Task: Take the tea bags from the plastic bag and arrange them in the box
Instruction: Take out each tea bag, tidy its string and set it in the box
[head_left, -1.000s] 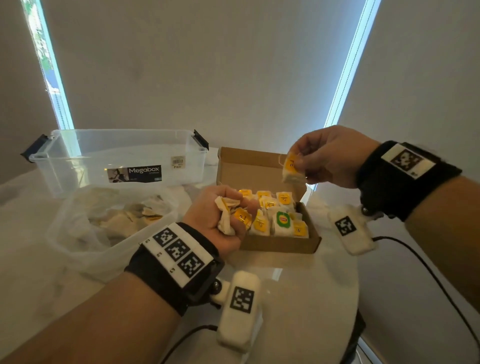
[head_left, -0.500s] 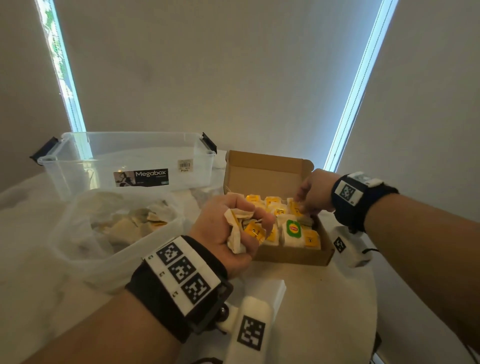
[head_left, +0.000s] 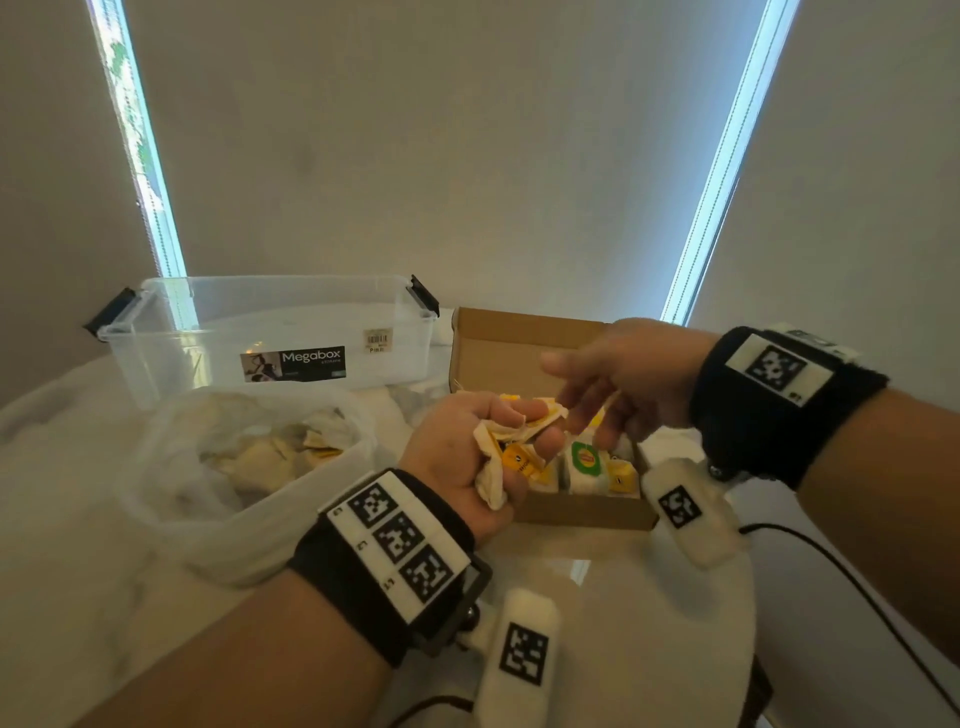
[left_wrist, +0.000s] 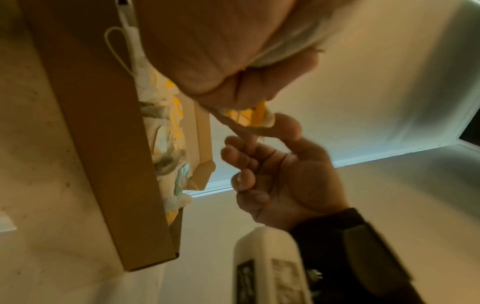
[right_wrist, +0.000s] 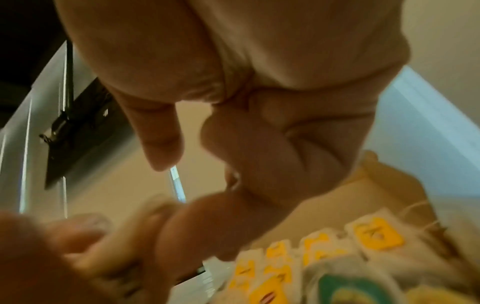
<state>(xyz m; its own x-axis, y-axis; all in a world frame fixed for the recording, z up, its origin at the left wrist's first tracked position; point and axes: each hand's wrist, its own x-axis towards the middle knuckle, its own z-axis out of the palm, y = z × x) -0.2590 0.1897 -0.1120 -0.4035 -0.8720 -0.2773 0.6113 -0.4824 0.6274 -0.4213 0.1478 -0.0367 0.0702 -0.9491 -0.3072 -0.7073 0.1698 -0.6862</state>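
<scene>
Cardboard box (head_left: 582, 514) edge beside left hand (head_left: 467, 447) gripping tea bags (head_left: 511, 452).

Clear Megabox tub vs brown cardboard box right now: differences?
The clear plastic Megabox tub is see-through, and no tea bags show in it; the brown cardboard box is opaque and holds rows of yellow-tagged tea bags. The tub has black clips at its ends; the box has a raised flap at the back. The tub sits behind the plastic bag; the box sits under both hands. Both are open-topped and stand on the white table.
</scene>
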